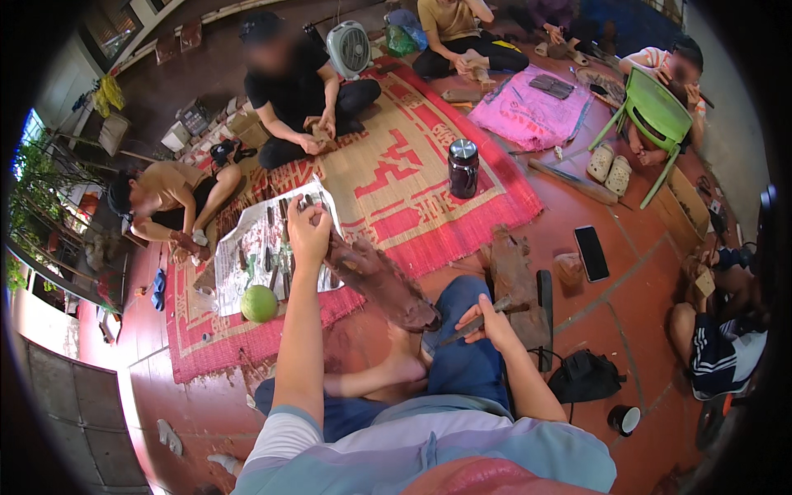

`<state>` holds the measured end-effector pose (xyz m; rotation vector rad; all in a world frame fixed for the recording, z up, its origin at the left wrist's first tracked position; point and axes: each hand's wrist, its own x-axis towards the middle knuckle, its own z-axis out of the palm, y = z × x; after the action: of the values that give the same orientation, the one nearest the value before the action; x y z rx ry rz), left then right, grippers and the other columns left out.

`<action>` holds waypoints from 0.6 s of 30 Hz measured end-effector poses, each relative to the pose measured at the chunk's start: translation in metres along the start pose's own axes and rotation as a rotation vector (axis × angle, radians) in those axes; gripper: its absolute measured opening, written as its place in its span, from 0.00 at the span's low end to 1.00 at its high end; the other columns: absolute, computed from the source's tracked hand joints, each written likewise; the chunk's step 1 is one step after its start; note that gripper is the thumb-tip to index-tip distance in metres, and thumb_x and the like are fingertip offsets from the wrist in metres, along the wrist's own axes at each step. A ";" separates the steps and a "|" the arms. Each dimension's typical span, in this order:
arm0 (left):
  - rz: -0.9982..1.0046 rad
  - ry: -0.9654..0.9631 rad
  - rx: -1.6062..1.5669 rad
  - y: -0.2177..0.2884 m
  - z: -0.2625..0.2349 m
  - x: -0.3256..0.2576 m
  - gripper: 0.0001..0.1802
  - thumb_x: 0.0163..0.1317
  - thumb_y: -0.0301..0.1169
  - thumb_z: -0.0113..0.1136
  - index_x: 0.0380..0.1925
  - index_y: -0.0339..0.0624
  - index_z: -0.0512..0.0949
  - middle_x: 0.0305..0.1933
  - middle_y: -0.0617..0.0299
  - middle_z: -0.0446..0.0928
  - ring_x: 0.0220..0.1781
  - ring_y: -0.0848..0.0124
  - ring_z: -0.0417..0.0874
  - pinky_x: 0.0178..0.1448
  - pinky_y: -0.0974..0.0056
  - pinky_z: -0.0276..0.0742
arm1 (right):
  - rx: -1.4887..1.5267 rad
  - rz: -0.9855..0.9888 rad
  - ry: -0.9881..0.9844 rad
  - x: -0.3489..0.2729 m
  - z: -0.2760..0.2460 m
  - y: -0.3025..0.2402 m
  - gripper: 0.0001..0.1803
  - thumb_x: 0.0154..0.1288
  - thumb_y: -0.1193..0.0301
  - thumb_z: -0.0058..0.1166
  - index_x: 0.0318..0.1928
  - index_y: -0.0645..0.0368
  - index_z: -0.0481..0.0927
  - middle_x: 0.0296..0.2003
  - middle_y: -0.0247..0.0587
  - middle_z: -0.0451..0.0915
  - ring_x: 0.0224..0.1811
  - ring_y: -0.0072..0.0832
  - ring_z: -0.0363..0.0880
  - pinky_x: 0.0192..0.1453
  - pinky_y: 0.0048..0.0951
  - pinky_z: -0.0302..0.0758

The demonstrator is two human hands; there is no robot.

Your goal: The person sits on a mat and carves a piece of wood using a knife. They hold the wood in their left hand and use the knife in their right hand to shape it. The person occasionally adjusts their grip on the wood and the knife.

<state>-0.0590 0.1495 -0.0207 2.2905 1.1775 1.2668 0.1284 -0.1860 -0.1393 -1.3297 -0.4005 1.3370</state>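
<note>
A long, reddish-brown wood carving (384, 285) slants over my lap, its near end close to my knee. My left hand (309, 231) is closed around its far end, fingers curled; part of the grip is hidden. In my right hand (487, 323) is a slim carving tool (451, 338), its narrow blade pointing left, just below the carving's near end. I cannot tell whether the blade touches the wood. To the right of my knee, another brown carved piece (509, 268) lies on the tiles.
A white sheet with several tools (235, 264) and a green round fruit (259, 304) lie front left on the red mat (412, 256). A dark flask (463, 173) stands ahead. Right are a phone (591, 253), black pouch (587, 377) and cup (624, 420). Several people sit around.
</note>
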 end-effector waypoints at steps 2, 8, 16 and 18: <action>0.018 0.016 0.009 0.007 0.004 0.004 0.13 0.48 0.34 0.59 0.28 0.35 0.82 0.58 0.35 0.68 0.57 0.44 0.73 0.61 0.54 0.68 | -0.032 -0.024 0.023 0.001 0.006 0.009 0.38 0.72 0.45 0.28 0.33 0.68 0.80 0.30 0.49 0.82 0.24 0.34 0.81 0.29 0.29 0.82; 0.036 0.007 0.062 -0.015 0.011 0.002 0.18 0.48 0.40 0.59 0.32 0.34 0.81 0.55 0.39 0.72 0.53 0.47 0.76 0.58 0.55 0.70 | 0.010 -0.184 0.144 0.006 0.025 0.033 0.17 0.69 0.58 0.51 0.38 0.60 0.76 0.30 0.39 0.79 0.33 0.27 0.81 0.42 0.26 0.80; 0.012 0.069 0.036 0.020 0.003 -0.002 0.15 0.48 0.36 0.58 0.29 0.34 0.80 0.53 0.43 0.74 0.50 0.51 0.77 0.58 0.57 0.69 | -0.246 -0.501 0.327 0.008 0.048 0.050 0.09 0.54 0.79 0.63 0.31 0.61 0.74 0.33 0.38 0.78 0.36 0.25 0.78 0.42 0.25 0.74; 0.013 0.054 0.006 0.009 0.005 0.002 0.15 0.47 0.37 0.58 0.27 0.34 0.80 0.53 0.43 0.74 0.50 0.49 0.77 0.59 0.56 0.69 | -0.589 -0.724 0.368 0.009 0.061 0.044 0.10 0.52 0.79 0.64 0.31 0.61 0.74 0.33 0.41 0.78 0.36 0.29 0.78 0.43 0.27 0.74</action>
<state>-0.0492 0.1460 -0.0173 2.2854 1.1876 1.3395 0.0594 -0.1636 -0.1624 -1.6421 -0.9553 0.3603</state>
